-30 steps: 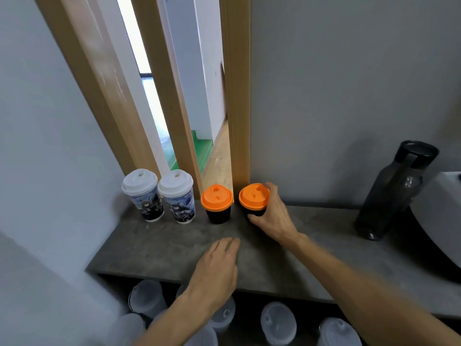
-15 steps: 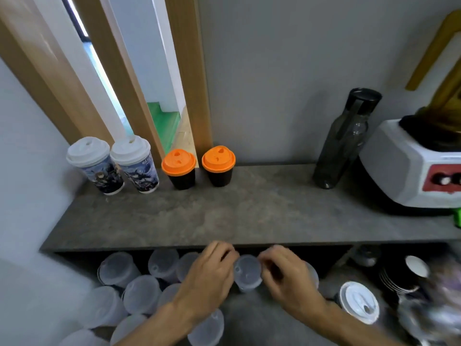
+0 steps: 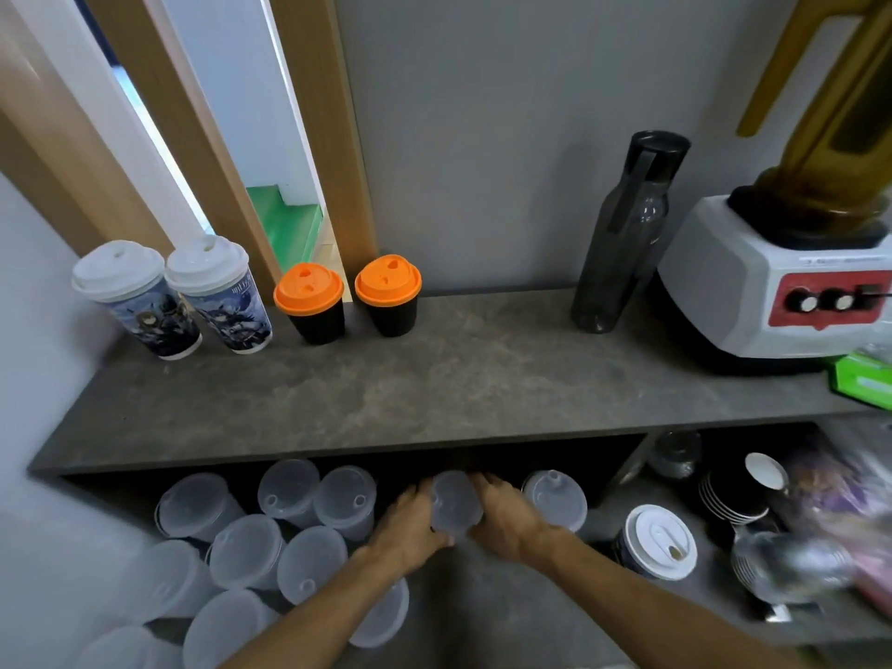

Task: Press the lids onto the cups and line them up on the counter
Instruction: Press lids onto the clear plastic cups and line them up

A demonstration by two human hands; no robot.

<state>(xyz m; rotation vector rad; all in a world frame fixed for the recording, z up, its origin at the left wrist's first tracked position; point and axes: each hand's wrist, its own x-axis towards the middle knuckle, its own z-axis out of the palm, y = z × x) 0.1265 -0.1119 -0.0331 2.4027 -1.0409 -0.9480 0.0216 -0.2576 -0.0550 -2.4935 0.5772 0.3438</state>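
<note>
Low in the frame, just under the front edge of the tabletop (image 3: 338, 408), both hands meet around one translucent lidded cup (image 3: 454, 503) on the lower shelf: the left hand (image 3: 410, 526) curls against its left side, the right hand (image 3: 507, 521) wraps its right side, so each is gripping the cup. Around them, at lower left, a cluster of clear lidded cups (image 3: 251, 548) stands packed together, one more clear cup (image 3: 555, 499) sits just right of the right hand, and a white-lidded dark cup (image 3: 659, 540) waits further right. Beyond, along the back of the tabletop at centre left, four finished cups stand in a row against the wall: two white-lidded printed cups (image 3: 178, 296), touching each other, then two orange-lidded black cups (image 3: 347, 294) just beside them with a small gap between. A dark bottle (image 3: 622, 234) and a blender base (image 3: 772, 282) occupy the upper right. I judge the step in hand to be seating the lid on the held cup or lifting it out. The next move calls for raising it clear of the tabletop edge and setting it upright just right of the second orange lid, keeping the line straight without knocking its neighbour.
</note>
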